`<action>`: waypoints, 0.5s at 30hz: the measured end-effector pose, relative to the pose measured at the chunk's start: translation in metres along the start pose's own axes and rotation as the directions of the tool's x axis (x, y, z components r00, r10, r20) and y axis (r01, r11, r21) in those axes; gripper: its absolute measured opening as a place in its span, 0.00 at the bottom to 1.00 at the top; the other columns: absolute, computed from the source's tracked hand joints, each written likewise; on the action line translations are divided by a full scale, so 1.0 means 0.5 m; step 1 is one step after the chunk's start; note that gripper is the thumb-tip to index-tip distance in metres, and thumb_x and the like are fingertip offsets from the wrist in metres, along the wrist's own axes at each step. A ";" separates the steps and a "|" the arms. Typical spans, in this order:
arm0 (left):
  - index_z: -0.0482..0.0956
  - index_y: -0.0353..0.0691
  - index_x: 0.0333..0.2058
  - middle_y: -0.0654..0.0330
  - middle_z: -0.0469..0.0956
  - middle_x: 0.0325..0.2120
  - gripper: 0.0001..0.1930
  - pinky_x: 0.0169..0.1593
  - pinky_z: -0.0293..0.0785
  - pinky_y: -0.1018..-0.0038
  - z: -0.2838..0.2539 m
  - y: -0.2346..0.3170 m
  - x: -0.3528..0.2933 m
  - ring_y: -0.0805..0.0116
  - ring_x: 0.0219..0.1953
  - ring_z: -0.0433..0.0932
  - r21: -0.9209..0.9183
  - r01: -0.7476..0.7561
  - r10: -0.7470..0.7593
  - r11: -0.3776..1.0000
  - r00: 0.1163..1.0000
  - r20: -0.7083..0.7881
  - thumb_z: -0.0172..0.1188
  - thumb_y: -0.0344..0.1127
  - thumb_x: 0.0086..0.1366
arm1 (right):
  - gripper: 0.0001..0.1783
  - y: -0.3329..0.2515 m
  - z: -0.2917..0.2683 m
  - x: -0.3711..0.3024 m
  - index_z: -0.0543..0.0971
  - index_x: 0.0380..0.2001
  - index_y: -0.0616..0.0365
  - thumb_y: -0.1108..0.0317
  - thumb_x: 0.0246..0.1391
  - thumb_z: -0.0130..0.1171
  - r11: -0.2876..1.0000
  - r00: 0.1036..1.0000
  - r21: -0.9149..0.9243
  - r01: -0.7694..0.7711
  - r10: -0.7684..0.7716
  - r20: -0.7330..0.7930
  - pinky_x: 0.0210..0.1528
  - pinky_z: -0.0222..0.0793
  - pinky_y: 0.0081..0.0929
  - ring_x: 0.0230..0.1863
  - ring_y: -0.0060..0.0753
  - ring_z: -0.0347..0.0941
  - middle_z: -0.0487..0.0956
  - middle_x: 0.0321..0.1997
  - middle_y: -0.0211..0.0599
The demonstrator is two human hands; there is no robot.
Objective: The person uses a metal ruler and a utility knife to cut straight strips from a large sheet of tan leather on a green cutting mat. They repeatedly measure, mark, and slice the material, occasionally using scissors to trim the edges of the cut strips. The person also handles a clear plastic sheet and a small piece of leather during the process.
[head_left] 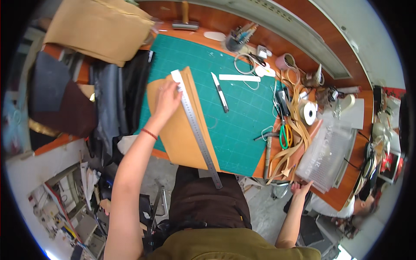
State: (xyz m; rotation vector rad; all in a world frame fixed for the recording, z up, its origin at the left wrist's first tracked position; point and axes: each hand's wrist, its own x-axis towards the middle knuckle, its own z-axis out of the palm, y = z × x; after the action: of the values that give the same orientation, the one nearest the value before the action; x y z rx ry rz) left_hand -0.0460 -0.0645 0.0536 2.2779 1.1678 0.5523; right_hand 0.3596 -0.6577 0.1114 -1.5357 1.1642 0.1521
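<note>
A tan sheet of leather or card [177,138] lies on the green cutting mat [242,130], its near edge at the table's front. Along its right side runs a long steel ruler [197,130], whose near end sticks out past the table edge above my lap. My left hand [168,99] grips the ruler near its far end, with the fingers bent at its edge and the palm over the sheet. My right hand [300,189] is at the front table edge, below clear plastic templates [325,151]; its fingers are apart and nothing shows in them.
On the mat lie a craft knife [219,93] and a white strip [239,78]. To the right are scissors [284,136], tan leather straps [299,143] and a white spool [308,113]. Dark leather [110,95] hangs at left; a pen cup [234,42] stands behind.
</note>
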 end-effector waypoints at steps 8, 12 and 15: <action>0.77 0.47 0.44 0.60 0.73 0.48 0.15 0.52 0.64 0.57 0.077 -0.035 0.110 0.55 0.52 0.71 0.225 0.008 0.041 0.974 0.977 -0.211 0.66 0.41 0.60 | 0.05 0.249 0.171 -0.395 0.79 0.40 0.64 0.74 0.63 0.58 0.306 0.203 -0.098 0.947 -0.332 0.921 0.40 0.71 0.22 0.37 0.20 0.74 0.78 0.35 0.31; 0.75 0.48 0.41 0.61 0.72 0.47 0.14 0.53 0.62 0.56 0.091 -0.055 0.109 0.55 0.53 0.69 0.188 0.036 0.006 0.982 0.976 -0.216 0.67 0.41 0.59 | 0.07 0.258 0.393 -0.527 0.79 0.40 0.62 0.75 0.59 0.61 -0.041 -0.278 0.276 0.960 -0.232 0.932 0.40 0.73 0.28 0.36 0.38 0.78 0.80 0.36 0.42; 0.73 0.46 0.41 0.61 0.73 0.48 0.11 0.54 0.62 0.57 0.087 -0.050 0.100 0.57 0.53 0.69 0.279 -0.022 0.086 0.960 0.972 -0.219 0.64 0.39 0.62 | 0.06 0.216 0.469 -0.487 0.80 0.40 0.61 0.75 0.59 0.59 -0.178 -0.271 0.224 0.958 -0.321 0.907 0.41 0.74 0.36 0.39 0.48 0.78 0.79 0.37 0.47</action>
State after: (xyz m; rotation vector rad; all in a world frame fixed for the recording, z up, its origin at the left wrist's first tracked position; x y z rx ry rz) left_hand -0.0095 -0.0218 0.0103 2.5402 1.3698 0.7304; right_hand 0.2720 -0.3138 0.1146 -2.2129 -1.2607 0.3044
